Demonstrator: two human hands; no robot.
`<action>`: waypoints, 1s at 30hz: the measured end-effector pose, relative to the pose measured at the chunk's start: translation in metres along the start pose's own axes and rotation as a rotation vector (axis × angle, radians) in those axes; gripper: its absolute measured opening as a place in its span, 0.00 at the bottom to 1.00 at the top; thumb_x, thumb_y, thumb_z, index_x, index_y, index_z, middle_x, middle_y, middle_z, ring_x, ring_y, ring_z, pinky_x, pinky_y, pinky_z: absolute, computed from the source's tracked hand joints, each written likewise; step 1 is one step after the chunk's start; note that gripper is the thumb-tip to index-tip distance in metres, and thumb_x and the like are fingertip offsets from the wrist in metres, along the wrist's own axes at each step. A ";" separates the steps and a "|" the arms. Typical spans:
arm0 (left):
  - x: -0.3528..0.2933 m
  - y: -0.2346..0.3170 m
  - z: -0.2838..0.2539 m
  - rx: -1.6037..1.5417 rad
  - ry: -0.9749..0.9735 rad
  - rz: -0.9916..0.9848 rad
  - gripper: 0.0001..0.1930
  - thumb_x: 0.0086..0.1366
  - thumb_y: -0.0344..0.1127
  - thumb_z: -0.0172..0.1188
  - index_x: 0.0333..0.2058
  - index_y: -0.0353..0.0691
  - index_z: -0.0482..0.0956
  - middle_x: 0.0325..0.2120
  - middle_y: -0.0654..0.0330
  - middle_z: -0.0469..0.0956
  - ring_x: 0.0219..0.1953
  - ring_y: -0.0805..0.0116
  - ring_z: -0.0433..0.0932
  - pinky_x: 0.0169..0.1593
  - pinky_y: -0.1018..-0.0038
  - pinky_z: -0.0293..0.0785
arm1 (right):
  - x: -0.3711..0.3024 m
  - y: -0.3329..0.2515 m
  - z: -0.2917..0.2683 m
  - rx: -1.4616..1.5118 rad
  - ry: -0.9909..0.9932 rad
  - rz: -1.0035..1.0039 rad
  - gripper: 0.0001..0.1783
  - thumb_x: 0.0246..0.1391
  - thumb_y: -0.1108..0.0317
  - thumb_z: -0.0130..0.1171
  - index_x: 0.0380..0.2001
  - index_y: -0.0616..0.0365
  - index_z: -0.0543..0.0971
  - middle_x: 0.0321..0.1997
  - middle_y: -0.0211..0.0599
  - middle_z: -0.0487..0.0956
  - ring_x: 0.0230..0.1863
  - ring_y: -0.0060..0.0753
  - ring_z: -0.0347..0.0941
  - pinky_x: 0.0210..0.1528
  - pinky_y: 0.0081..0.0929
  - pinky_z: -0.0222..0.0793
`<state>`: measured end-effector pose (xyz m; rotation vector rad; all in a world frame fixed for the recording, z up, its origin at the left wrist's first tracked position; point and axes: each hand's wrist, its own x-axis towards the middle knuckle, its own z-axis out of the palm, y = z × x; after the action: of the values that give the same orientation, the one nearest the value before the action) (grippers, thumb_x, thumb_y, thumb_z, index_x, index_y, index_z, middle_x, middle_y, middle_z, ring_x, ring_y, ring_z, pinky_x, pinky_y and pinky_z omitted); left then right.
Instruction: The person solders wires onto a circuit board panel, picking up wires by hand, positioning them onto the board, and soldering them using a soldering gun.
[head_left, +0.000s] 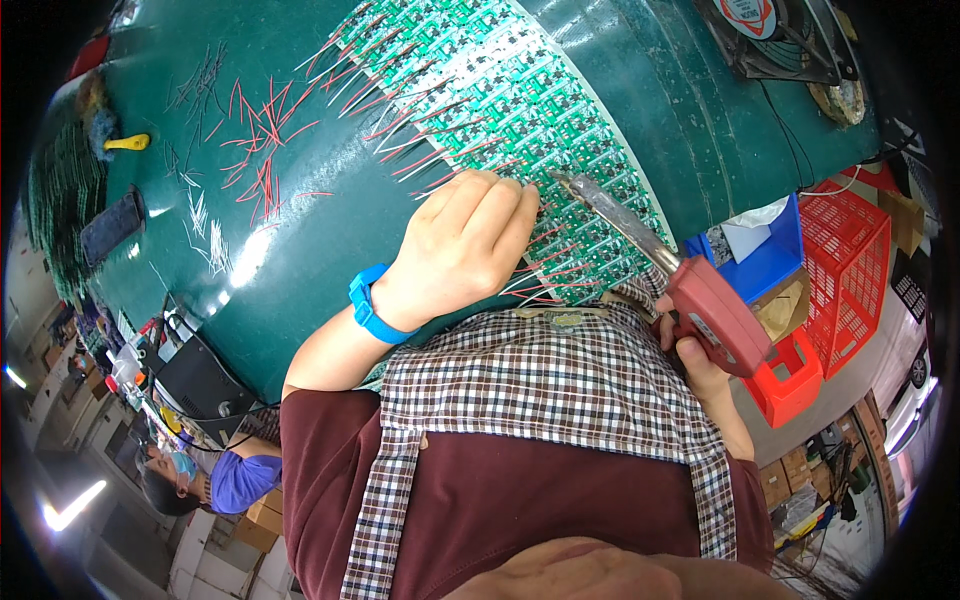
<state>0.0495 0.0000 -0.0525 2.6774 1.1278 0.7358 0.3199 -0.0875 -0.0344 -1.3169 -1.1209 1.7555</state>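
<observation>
A long panel of green circuit boards (560, 95) lies across the bench in front of me. Red and white wires (432, 112) stick out along its left edge in a row. Over the panel's near part, my left hand (462, 238) is closed with its fingers bent down at the boards; what they pinch is hidden. My right hand (700, 362) grips the red handle of a gun-shaped soldering iron (712, 310). Its metal barrel points up and left, with the tip over the boards just right of my left fingertips.
Loose red wires (265, 150) and white wires (210, 235) lie left on the green bench (330, 240). Beyond are a phone (112, 228), a yellow-handled brush (127, 143) and stacked boards (65, 185). A fan (785, 45), blue bin (765, 250) and red crate (850, 270) stand right. Another person (240, 480) sits left.
</observation>
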 end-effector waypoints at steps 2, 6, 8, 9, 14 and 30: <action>0.000 0.001 -0.001 0.008 -0.003 -0.002 0.16 0.38 0.25 0.56 0.31 0.31 0.76 0.24 0.59 0.68 0.25 0.66 0.71 0.24 0.75 0.68 | 0.001 -0.002 0.003 0.154 0.080 0.032 0.33 0.41 0.65 0.64 0.49 0.69 0.63 0.38 0.42 0.75 0.27 0.21 0.68 0.28 0.15 0.64; 0.000 0.003 -0.003 0.002 -0.019 -0.004 0.16 0.38 0.26 0.56 0.31 0.30 0.75 0.24 0.59 0.69 0.25 0.66 0.71 0.26 0.74 0.68 | -0.003 0.002 -0.001 0.118 0.039 0.011 0.31 0.44 0.62 0.61 0.48 0.68 0.64 0.40 0.42 0.73 0.26 0.22 0.67 0.28 0.16 0.63; 0.001 0.005 -0.003 -0.015 -0.030 0.002 0.15 0.39 0.26 0.57 0.31 0.30 0.75 0.24 0.59 0.68 0.25 0.66 0.71 0.27 0.75 0.69 | -0.009 0.015 -0.010 0.108 0.058 -0.022 0.30 0.46 0.60 0.58 0.48 0.67 0.64 0.42 0.43 0.72 0.24 0.23 0.66 0.26 0.17 0.62; -0.001 0.006 0.003 0.011 -0.008 0.002 0.13 0.40 0.26 0.57 0.29 0.30 0.74 0.23 0.59 0.68 0.25 0.67 0.71 0.27 0.75 0.69 | -0.007 0.013 -0.009 0.118 0.022 -0.031 0.30 0.46 0.60 0.58 0.48 0.67 0.64 0.42 0.43 0.72 0.24 0.23 0.66 0.26 0.17 0.62; 0.000 0.006 0.003 0.072 0.030 -0.058 0.09 0.42 0.27 0.57 0.26 0.33 0.73 0.23 0.60 0.67 0.27 0.67 0.70 0.30 0.74 0.69 | 0.011 0.002 -0.001 0.077 0.177 -0.155 0.28 0.47 0.56 0.57 0.46 0.66 0.64 0.41 0.42 0.71 0.21 0.23 0.64 0.24 0.18 0.60; -0.100 -0.266 -0.107 0.550 0.064 -0.778 0.15 0.49 0.35 0.59 0.38 0.44 0.76 0.37 0.57 0.73 0.43 0.57 0.69 0.47 0.67 0.66 | 0.015 0.006 0.002 0.000 0.223 -0.199 0.25 0.50 0.56 0.53 0.42 0.65 0.64 0.39 0.43 0.69 0.20 0.25 0.64 0.22 0.19 0.58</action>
<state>-0.2315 0.1114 -0.0807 2.2115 2.4510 0.3953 0.3143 -0.0772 -0.0455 -1.3156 -1.0844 1.4274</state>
